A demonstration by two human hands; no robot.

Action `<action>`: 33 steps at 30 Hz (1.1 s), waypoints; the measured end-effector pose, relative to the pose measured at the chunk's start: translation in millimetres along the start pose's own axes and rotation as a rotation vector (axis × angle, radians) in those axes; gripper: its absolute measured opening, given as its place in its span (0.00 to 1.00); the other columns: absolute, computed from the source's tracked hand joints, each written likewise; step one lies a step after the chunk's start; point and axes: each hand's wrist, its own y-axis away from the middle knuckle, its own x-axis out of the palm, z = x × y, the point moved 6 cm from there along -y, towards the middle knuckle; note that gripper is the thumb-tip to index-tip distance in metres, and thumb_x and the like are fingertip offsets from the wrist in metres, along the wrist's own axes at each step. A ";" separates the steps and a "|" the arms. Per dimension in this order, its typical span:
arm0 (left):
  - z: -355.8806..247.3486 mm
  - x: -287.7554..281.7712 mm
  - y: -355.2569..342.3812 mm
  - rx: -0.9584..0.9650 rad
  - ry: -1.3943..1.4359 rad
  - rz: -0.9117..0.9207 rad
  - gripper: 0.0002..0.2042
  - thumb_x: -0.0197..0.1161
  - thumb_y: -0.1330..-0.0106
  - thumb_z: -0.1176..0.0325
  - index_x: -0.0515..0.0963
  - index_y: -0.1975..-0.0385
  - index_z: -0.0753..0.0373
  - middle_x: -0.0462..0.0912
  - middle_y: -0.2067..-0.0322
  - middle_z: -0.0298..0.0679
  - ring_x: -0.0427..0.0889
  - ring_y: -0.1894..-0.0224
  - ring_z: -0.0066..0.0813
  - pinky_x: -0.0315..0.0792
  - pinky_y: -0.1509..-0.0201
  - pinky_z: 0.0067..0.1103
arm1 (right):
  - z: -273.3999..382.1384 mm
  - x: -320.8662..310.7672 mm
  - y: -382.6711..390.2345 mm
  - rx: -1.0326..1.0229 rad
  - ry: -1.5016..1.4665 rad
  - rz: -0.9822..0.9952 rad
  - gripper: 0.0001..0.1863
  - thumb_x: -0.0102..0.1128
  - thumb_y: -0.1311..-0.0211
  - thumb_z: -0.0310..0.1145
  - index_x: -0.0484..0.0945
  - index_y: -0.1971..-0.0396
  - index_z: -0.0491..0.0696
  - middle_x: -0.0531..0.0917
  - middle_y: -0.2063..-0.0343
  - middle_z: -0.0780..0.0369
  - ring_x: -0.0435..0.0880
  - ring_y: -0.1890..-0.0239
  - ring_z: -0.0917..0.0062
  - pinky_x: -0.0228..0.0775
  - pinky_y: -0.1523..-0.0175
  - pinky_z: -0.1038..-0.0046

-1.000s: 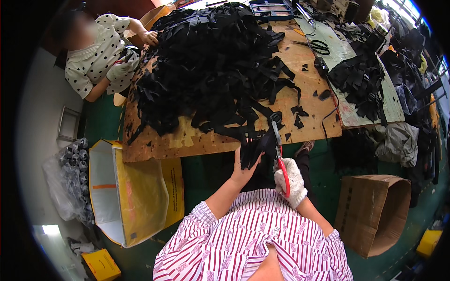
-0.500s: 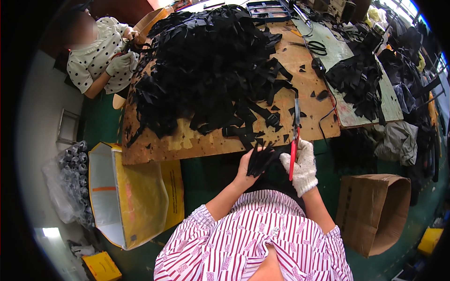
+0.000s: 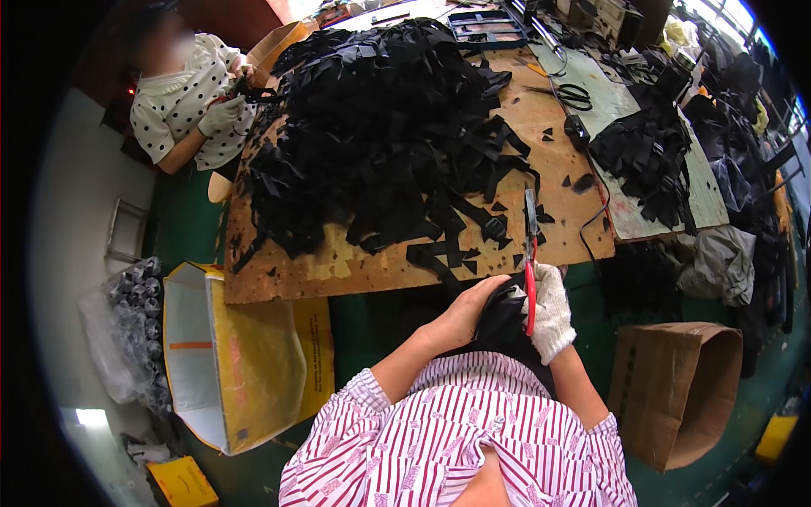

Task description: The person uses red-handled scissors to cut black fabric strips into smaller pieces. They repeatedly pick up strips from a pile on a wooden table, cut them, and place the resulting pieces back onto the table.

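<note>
My bare left hand [image 3: 464,313] is closed round a bundle of black straps [image 3: 500,318], held just off the table's front edge. Close beside it, my right hand [image 3: 551,309] in a white knit glove grips red-handled scissors [image 3: 530,279], their blades pointing away from me over the table. The gloved fingers come up against the bundle; whether they also pinch it is hidden. A large heap of black webbing straps [image 3: 380,135] covers much of the wooden table [image 3: 321,283]. Small black offcuts lie near the blades.
A yellow bin with a white inside [image 3: 253,372] stands at left, an opened cardboard box [image 3: 667,393] at right. Black-handled scissors [image 3: 574,96] and a second strap pile [image 3: 646,156] lie farther right. Across the table's left side, a person in a dotted top [image 3: 190,101] handles black straps.
My left hand has moved right and turned its back upward, bringing the strap bundle against the gloved right hand. The scissors have shifted slightly toward me. The view has tilted a little.
</note>
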 end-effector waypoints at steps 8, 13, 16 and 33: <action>15.4 -66.4 -28.9 -0.205 1.048 -0.435 0.14 0.45 0.31 0.65 0.76 0.66 0.66 0.78 0.71 0.36 0.75 0.66 0.19 0.68 0.56 0.18 | 24.8 -8.2 3.7 0.000 -0.214 -0.173 0.19 0.60 0.51 0.24 0.64 0.58 0.46 0.72 0.75 0.66 0.70 0.87 0.86 0.62 0.84 0.85; 21.2 -117.9 -107.9 -0.035 1.067 -0.499 0.08 0.51 0.35 0.70 0.76 0.66 0.66 0.80 0.72 0.40 0.79 0.69 0.24 0.74 0.62 0.18 | 3.6 -29.6 7.5 0.099 -0.245 -0.232 0.21 0.61 0.48 0.23 0.62 0.56 0.45 0.71 0.73 0.65 0.71 0.84 0.86 0.65 0.83 0.86; 22.4 -125.3 -153.6 0.334 -0.747 -0.676 0.16 0.66 0.51 0.70 0.75 0.63 0.69 0.78 0.63 0.46 0.77 0.60 0.41 0.72 0.54 0.27 | -2.7 -31.9 7.9 0.127 -0.220 -0.250 0.21 0.61 0.47 0.24 0.62 0.55 0.45 0.72 0.73 0.65 0.72 0.84 0.86 0.65 0.83 0.86; 58.4 -86.5 -124.8 0.203 -0.765 -0.127 0.16 0.63 0.54 0.75 0.75 0.63 0.64 0.73 0.50 0.40 0.67 0.45 0.41 0.62 0.43 0.29 | -17.9 -46.7 7.0 0.089 -0.236 -0.281 0.21 0.61 0.45 0.25 0.62 0.54 0.44 0.72 0.70 0.65 0.74 0.80 0.86 0.68 0.81 0.86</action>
